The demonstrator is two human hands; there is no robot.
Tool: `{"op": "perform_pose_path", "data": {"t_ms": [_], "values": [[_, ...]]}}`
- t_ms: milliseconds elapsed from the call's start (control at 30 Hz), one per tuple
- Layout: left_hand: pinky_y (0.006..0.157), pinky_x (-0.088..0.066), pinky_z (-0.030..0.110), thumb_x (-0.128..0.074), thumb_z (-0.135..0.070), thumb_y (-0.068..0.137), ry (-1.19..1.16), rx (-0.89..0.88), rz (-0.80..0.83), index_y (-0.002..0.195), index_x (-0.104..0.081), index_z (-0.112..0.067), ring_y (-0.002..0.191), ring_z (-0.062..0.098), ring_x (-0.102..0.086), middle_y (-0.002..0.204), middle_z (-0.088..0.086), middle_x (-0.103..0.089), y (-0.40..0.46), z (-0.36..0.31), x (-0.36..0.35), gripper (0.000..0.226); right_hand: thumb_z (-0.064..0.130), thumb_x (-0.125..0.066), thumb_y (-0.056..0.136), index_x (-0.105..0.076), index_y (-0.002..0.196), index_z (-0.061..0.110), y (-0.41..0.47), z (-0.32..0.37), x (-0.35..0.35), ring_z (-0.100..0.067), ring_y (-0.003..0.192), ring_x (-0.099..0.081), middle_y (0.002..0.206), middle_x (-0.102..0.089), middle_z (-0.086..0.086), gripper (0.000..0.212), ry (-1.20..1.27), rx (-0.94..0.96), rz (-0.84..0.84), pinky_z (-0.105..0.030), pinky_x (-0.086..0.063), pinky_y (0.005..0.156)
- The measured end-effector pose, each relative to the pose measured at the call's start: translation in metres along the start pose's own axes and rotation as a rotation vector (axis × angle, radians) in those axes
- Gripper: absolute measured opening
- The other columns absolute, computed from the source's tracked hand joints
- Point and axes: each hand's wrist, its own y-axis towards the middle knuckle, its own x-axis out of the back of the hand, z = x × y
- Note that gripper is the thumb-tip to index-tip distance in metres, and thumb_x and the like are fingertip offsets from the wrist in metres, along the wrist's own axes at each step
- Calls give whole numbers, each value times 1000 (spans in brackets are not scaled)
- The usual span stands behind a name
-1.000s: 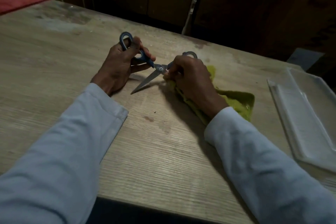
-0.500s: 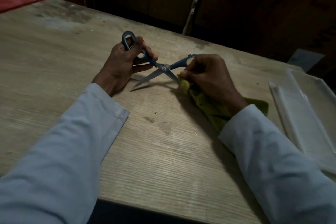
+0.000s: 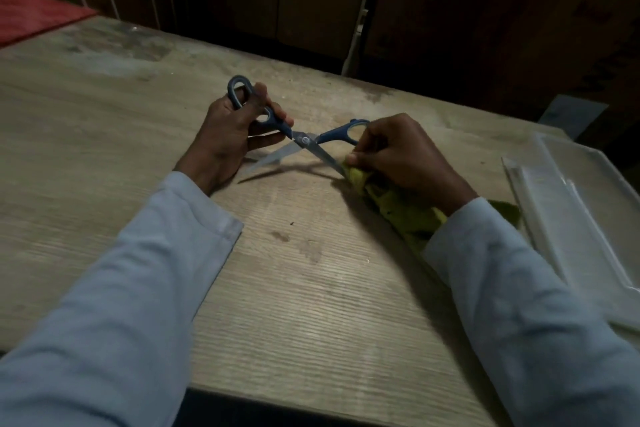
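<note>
A pair of blue-handled scissors (image 3: 304, 140) is spread wide open above the wooden table (image 3: 294, 288). My left hand (image 3: 228, 135) grips one handle loop, with that blade pointing down-left. My right hand (image 3: 401, 156) pinches a yellow-green cloth (image 3: 398, 208) around the tip of the other blade; the second handle loop sits just above its fingers. The cloth trails back under my right wrist and sleeve.
A clear plastic tray (image 3: 581, 218) lies at the table's right edge. A red surface (image 3: 31, 14) adjoins the far left corner. Dark wooden panels stand behind the table. The table's front edge runs close to me.
My right hand with the cloth has slid outward along the blade from near the pivot to its tip. The scissors have spread wider. My left hand has stayed put.
</note>
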Motion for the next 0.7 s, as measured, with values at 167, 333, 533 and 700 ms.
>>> {"op": "perform_pose_path", "data": {"t_ms": [167,333,533,700], "values": [[81,-60,39,-46,-31,102,-18,5,-12,80,-60,-11,84,22,-73,74,0,-73,0,0,1,33,27,-79,80,-67,75,23,0,-2,-22,-15,74,-61,78,-63,4,14,-140,19,9,-34,-53,64],[72,-58,30,-47,-32,101,-15,11,-16,85,-59,-8,84,21,-73,77,0,-73,-2,-1,0,31,26,-79,81,-68,80,20,-8,-16,1,-17,77,-63,83,-68,0,12,-293,-64,94,-36,-57,71],[71,-61,33,-49,-31,100,-40,17,-38,80,-62,-15,81,24,-74,76,0,-73,-3,-3,-3,29,20,-69,89,-70,92,8,-16,2,6,-16,75,-70,86,-70,-7,13,483,-58,-312,-26,-59,65],[67,-60,31,-48,-28,101,-60,27,-30,83,-59,-14,81,24,-74,77,0,-73,-2,-3,-2,26,11,-65,92,-67,115,7,-6,25,-30,-16,93,-71,105,-72,-7,24,464,178,-264,-27,-60,78]]}}
